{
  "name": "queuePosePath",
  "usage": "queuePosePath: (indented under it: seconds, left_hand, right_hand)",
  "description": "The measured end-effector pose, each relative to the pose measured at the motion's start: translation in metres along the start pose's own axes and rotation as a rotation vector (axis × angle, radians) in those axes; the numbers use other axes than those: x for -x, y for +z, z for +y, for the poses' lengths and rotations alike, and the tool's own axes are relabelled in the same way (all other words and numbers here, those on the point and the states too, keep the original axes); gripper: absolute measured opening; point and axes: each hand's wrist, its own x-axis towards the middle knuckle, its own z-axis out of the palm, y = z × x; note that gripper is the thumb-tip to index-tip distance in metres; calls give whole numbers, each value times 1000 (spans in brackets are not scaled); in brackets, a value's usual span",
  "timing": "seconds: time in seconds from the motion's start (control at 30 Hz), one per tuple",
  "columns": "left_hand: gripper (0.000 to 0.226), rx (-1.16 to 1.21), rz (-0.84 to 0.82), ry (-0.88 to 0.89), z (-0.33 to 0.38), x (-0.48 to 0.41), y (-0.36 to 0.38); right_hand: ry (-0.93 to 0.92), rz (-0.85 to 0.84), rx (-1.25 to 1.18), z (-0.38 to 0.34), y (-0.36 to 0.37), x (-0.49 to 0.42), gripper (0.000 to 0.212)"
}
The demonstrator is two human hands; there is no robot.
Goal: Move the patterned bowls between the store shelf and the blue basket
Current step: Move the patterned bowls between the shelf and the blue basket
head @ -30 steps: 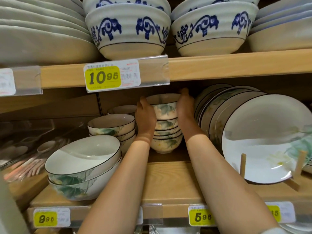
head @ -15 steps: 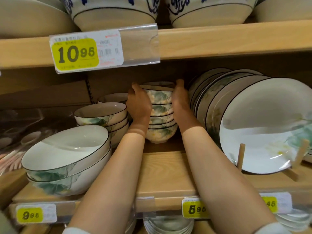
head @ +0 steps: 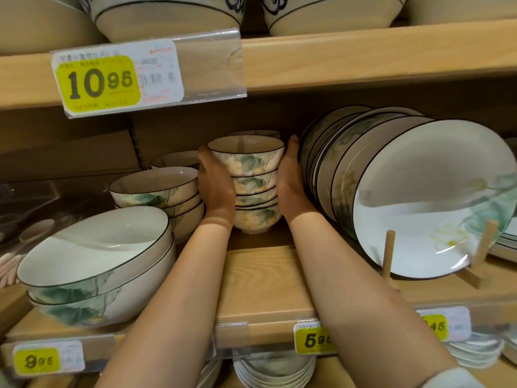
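Two hands: the left hand (head: 216, 186) and the right hand (head: 291, 183) hold the stack of patterned bowls (head: 253, 189) from opposite sides, palms on the walls and fingers curving toward the back.
Reason for the hold: roughly five bowls sit nested. Squeezing both flanks probably keeps the nest from tilting or sliding apart, so it travels as one load.
Bowl position: the stack is deep on the middle shelf (head: 263, 281), between the medium bowls (head: 155, 189) on its left and the leaning plates (head: 419, 197) on its right.
Tight fit: the back of the right hand lies just beside the nearest plate, which I judge leaves little room to spread that hand.
Plates: they stand on edge against the pegs of a wooden rack (head: 389, 256), apparently to show their faces.
Hidden: the fingertips are behind the stack. Another rim shows behind it, but little else of that bowl.
Hard to tell: whether the stack's foot rests on the board or hangs just clear of it.
Out of view: the blue basket, so the direction of the move cannot be read.
Cut off: the large bowls above the price tag (head: 98, 82) are cropped by the top edge.
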Motion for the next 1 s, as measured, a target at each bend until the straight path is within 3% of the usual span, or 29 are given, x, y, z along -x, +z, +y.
queuePosePath:
  seconds: [0.13,0.3,0.53,0.83,1.0]
  left_hand:
    - [57,50,-6,2,-5,1,0]
    - [66,1,27,-35,-1,-3,9]
    - [57,-152,25,-25,11,-11,21]
    - [52,-198,101,44,-9,-7,11]
    - [61,-116,88,-31,-12,-9,9]
  right_hand:
    - [-29,58,-56,3,0,-3,75]
    - [77,64,-24,-1,0,-13,82]
    - [154,11,-154,2,-3,-27,71]
    - [50,-10,-172,13,0,-20,77]
    - [-18,51,-165,15,0,-17,76]
